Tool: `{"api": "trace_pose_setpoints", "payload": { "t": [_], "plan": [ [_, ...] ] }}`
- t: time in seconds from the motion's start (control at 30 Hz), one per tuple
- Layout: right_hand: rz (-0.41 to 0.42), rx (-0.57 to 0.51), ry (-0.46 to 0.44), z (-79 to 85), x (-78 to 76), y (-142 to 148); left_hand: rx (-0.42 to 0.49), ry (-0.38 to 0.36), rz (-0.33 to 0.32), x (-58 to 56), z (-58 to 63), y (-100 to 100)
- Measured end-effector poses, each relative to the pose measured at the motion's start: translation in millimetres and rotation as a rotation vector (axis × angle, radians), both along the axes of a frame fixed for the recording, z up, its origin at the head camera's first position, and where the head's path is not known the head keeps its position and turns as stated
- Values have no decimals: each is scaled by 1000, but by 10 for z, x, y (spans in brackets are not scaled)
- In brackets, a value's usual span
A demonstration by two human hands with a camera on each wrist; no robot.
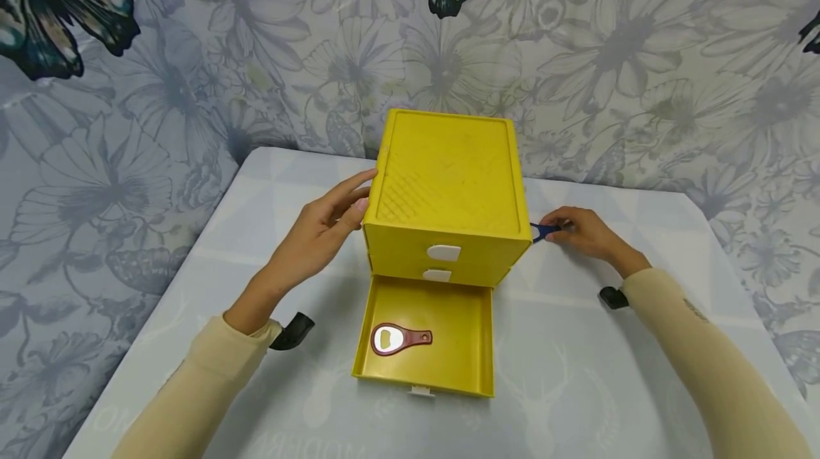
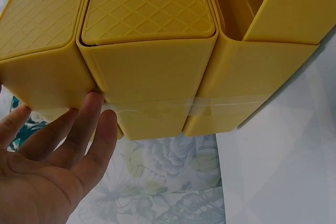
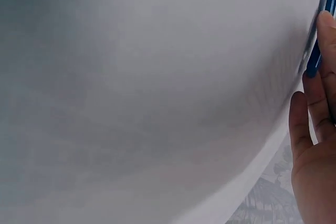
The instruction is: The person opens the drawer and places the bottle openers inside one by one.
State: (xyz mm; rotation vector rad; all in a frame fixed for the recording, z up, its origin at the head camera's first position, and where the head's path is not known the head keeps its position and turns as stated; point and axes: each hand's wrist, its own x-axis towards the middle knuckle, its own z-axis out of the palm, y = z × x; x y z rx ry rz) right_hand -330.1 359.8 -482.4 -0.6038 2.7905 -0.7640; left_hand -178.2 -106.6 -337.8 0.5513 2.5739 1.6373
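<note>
A yellow drawer box (image 1: pixel 448 174) stands on the table, its bottom drawer (image 1: pixel 458 345) pulled out toward me. In that drawer lies a dark red bottle opener (image 1: pixel 415 337), handle to the right. My left hand (image 1: pixel 317 231) touches the box's left side with its fingers extended; the left wrist view shows these fingertips (image 2: pixel 93 100) against the yellow wall. On the other side, my right hand (image 1: pixel 586 233) pinches the handle of a blue bottle opener (image 1: pixel 547 230) just above the table. The box partly hides its head. Only its handle end (image 3: pixel 313 61) shows in the right wrist view.
White tabs (image 1: pixel 444 252) mark the fronts of the two upper drawers, which are pushed in. The pale table (image 1: pixel 564 373) ends at a wall (image 1: pixel 615 89) with flower patterns and butterfly figures. Clear tape (image 2: pixel 199 105) runs across the box.
</note>
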Motion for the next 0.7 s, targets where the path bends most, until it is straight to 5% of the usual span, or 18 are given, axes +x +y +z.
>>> {"api": "trace_pose_setpoints", "payload": {
  "t": [0.7],
  "plan": [
    [64, -107, 102, 331, 627, 10, -8, 12, -6, 11, 10, -25]
  ]
}}
